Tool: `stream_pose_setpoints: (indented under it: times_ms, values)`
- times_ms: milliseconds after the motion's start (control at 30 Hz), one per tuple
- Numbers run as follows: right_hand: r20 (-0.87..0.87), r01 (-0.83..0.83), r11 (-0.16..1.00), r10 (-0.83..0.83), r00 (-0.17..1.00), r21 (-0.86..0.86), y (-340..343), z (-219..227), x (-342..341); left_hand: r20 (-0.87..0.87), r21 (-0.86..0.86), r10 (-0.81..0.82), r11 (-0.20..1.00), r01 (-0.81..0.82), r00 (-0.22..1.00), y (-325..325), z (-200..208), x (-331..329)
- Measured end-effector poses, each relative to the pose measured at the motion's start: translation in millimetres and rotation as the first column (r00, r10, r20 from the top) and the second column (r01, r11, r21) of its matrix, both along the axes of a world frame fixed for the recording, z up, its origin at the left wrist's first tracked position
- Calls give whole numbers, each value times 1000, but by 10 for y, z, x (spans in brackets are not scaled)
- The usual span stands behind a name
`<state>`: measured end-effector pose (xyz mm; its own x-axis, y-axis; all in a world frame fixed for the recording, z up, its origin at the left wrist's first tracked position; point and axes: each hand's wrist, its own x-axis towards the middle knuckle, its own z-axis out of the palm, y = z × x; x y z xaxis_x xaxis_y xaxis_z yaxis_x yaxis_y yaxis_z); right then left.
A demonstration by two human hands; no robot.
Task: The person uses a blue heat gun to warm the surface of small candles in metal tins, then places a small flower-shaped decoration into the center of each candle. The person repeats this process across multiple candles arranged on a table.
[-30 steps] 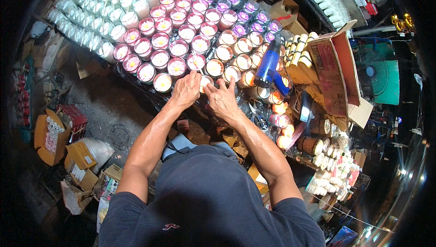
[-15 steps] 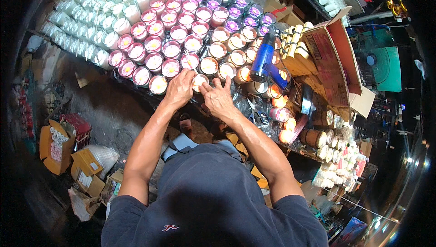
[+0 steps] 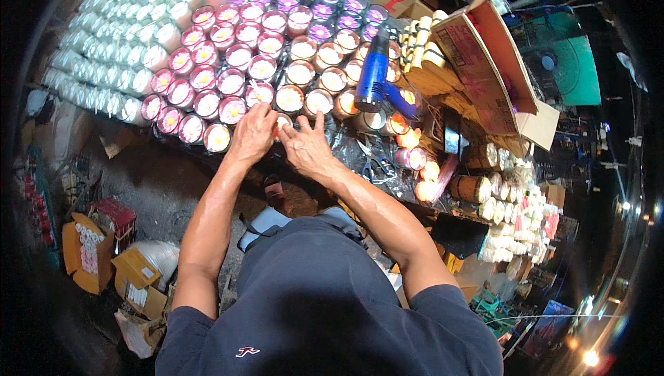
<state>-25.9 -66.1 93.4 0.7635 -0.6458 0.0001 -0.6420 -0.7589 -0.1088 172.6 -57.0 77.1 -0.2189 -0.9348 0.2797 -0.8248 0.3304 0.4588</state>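
Both hands are at the near edge of a crowd of glass-cup candles, on either side of a small lit-looking candle (image 3: 282, 123). My left hand (image 3: 253, 134) has its fingers bent and pressed together at that cup's left side; what they pinch is hidden. Just beyond its fingertips, a thin white piece (image 3: 257, 90) shows over a pink candle. My right hand (image 3: 308, 146) is spread, its thumb side by the small candle and a fingertip at the rim of a cream candle (image 3: 319, 101). A blue heat gun (image 3: 373, 75) lies across the cups to the right.
Pink candles (image 3: 205, 104), purple flower candles (image 3: 322, 30) and rows of white-filled glasses (image 3: 104, 65) cover the table. Scissors (image 3: 374, 163) lie right of my right hand. An open cardboard box (image 3: 477, 71) stands at right; cartons (image 3: 88, 251) sit on the floor at left.
The view has shifted, so the table contents appear farther left and slightly higher or lower. Both hands keep nearly the same pose around the small candle.
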Motion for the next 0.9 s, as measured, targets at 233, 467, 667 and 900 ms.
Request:
stream_pose_setpoints:
  times_ms: [233, 467, 667, 900]
  values:
    - [70, 39, 997, -34, 997, -63, 35, -62, -32, 45, -29, -7, 1000, 8, 999, -30, -14, 49]
    - [330, 51, 998, -34, 943, -41, 131, -32, -115, 1, -25, -6, 1000, 6, 1000, 3, -47, 46]
    - [459, 268, 908, -397, 795, 322, 468, 102, -701, -25, -17, -8, 1000, 7, 1000, 41, -83, 61]
    - [369, 787, 492, -857, 361, 372, 905, -391, -2243, -81, 43, 27, 999, -24, 996, 59, -9, -8]
